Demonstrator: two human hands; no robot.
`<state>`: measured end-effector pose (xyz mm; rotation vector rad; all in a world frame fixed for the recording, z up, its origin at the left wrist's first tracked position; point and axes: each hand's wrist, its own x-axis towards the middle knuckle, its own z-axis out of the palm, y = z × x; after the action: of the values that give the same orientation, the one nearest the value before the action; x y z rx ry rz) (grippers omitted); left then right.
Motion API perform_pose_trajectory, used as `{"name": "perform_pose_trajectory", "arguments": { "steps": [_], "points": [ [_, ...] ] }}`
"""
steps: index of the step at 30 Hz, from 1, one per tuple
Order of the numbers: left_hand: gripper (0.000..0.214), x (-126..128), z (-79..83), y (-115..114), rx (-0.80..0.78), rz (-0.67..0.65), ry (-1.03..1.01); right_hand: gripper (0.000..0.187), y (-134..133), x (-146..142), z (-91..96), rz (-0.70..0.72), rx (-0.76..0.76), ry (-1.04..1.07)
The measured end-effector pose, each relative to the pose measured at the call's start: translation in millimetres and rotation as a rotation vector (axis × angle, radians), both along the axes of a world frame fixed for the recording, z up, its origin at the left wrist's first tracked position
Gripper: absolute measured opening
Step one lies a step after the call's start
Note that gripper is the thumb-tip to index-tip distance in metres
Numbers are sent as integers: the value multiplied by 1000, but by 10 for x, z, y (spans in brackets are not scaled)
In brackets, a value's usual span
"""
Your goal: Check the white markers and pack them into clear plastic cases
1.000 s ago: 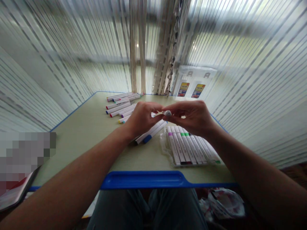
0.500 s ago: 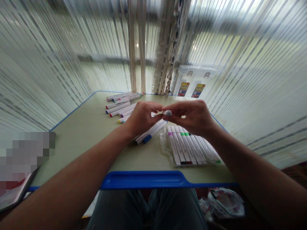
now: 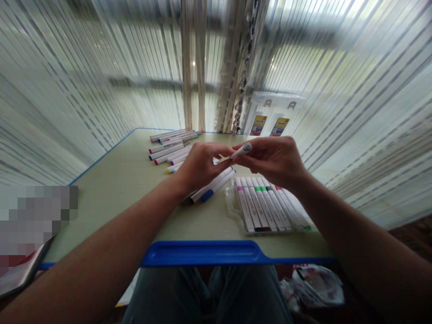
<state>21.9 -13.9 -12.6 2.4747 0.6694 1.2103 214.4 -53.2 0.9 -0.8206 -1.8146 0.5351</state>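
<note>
A white marker is held in the air above the table, its grey-white end pointing up and to the right. My right hand pinches it between thumb and fingers. The thumb and forefinger of my left hand close on its lower left end, which they mostly hide. Beneath my right hand a clear plastic case holds a row of white markers, some with purple, green, black or red bands. Behind and below my left hand lie several loose markers, including a blue-capped marker.
A clear lid with two labels stands at the table's back, against the string curtain. The pale table has a blue edge and a blue front tray. At the left edge lies a dark-rimmed device. Plastic bags are below right.
My right hand has risen slightly and shifted right, and more of the marker shows, tilted upward. My left hand has stayed nearly still.
</note>
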Motion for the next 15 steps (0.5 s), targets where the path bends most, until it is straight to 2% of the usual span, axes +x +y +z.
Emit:
{"name": "perform_pose_trajectory", "arguments": {
  "steps": [4,15],
  "points": [
    [16,5,-8,10,-18,-41,-13,23,15,25,5,-19,-2,22],
    [10,-5,-4,15,10,35,29,28,-22,2,-23,-5,5,-53]
  ]
}}
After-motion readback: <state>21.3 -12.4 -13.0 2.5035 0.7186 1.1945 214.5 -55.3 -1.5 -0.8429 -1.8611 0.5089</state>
